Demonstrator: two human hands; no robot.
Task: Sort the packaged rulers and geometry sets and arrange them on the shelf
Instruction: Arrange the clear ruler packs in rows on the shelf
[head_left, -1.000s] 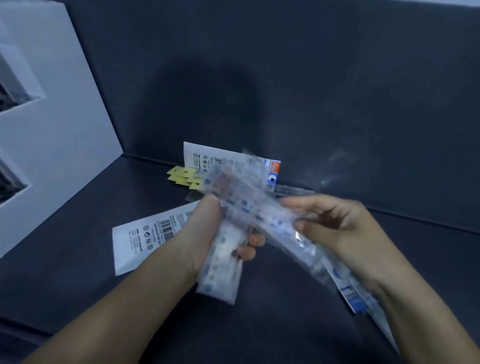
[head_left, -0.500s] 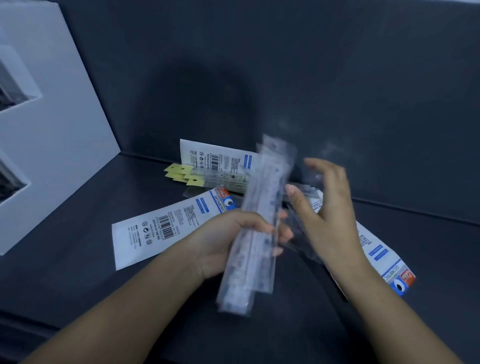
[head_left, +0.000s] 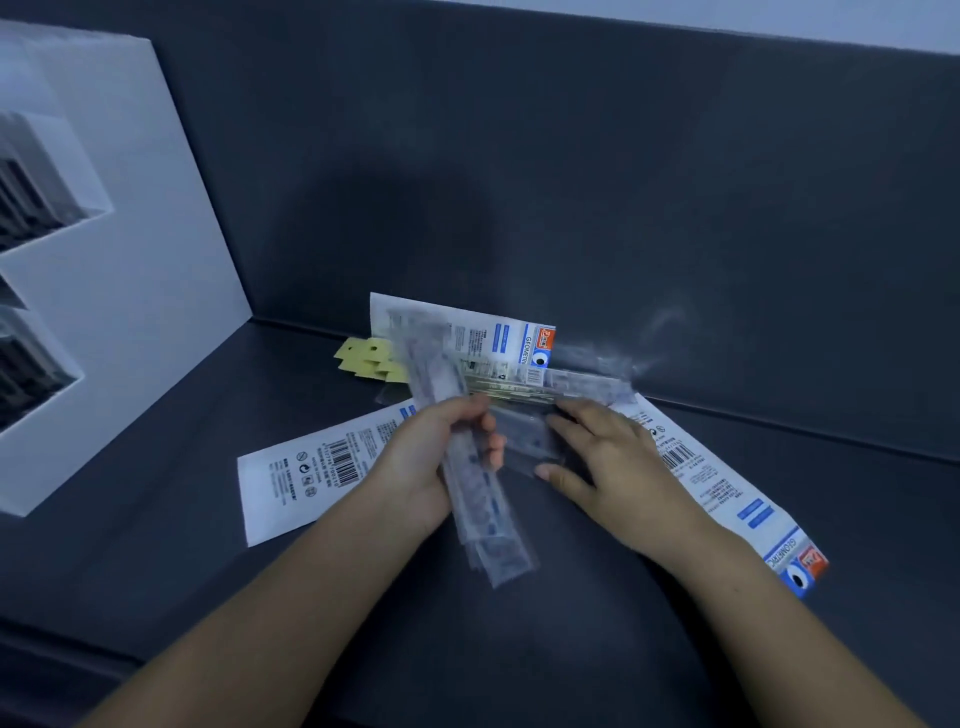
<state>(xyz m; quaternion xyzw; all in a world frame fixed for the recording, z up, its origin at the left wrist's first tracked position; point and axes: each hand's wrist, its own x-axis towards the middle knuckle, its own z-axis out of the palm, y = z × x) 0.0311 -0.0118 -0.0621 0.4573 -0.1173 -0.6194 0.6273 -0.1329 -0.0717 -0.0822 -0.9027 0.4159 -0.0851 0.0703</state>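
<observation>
Dark surface: left hand grips the rulers — likely the sorted stack — while right hand, fingers flat, presses a pack beside them.

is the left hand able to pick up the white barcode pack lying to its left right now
Probably not yet: the left hand is full, gripping a bundle of clear ruler packs. The white barcode pack itself lies mostly uncovered close by.
</observation>
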